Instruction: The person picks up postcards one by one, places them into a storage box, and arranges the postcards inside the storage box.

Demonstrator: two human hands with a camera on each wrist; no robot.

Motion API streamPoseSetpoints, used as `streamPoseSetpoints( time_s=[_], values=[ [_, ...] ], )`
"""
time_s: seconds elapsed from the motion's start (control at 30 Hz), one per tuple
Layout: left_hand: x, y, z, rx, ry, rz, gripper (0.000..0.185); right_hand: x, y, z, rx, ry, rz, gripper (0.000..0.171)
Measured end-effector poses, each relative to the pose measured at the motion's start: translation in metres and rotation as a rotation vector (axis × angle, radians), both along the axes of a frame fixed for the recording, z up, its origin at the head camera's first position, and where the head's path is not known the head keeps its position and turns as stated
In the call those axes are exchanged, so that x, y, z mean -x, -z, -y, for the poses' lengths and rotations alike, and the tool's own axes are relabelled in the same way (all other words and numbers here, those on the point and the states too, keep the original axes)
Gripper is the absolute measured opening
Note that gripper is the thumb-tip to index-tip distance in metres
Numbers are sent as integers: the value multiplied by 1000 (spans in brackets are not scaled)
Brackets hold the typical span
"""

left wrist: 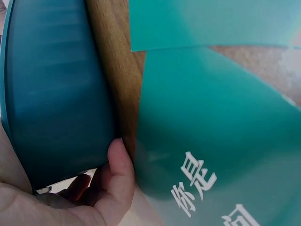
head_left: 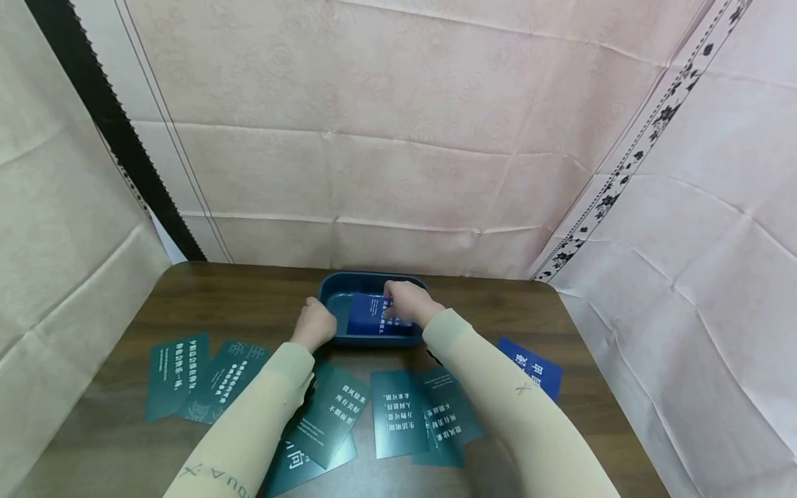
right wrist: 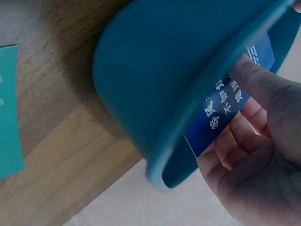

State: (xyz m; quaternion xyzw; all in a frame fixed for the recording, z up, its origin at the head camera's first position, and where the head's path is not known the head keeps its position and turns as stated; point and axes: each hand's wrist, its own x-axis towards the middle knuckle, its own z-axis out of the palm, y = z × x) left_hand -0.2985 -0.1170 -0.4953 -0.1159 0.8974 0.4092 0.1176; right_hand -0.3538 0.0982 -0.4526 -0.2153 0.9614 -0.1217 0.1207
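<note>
A dark teal plastic tray [head_left: 373,342] stands near the far edge of the table. My left hand [head_left: 315,324] grips its left end; in the left wrist view the fingers [left wrist: 121,165] curl under the tray's corner. With my right hand [head_left: 411,301] I hold a blue card [head_left: 366,315] printed in white writing, low inside the tray. In the right wrist view the thumb [right wrist: 256,77] presses on the card's printed face while the other fingers lie behind it. The card's lower part is hidden by the tray wall in that view.
Several green printed cards lie on the wooden table [head_left: 249,290]: an overlapping pair [head_left: 177,373] at the left, more [head_left: 333,415] between my arms. Another blue card [head_left: 548,373] lies at the right, partly behind my right sleeve. Pale cloth [head_left: 386,173] hangs behind the table.
</note>
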Motion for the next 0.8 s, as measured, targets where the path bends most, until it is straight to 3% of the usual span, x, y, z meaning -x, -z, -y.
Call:
streamPoseSetpoints(
  time_s=[0.33,0.8],
  values=[
    [-1,0,-1,0,-5,-8,61,0,15,5,-54,10,-69,42],
    [-2,-1,-2,8,-10,-12,61,-5,21,9,-99,-15,-42,43]
  ],
)
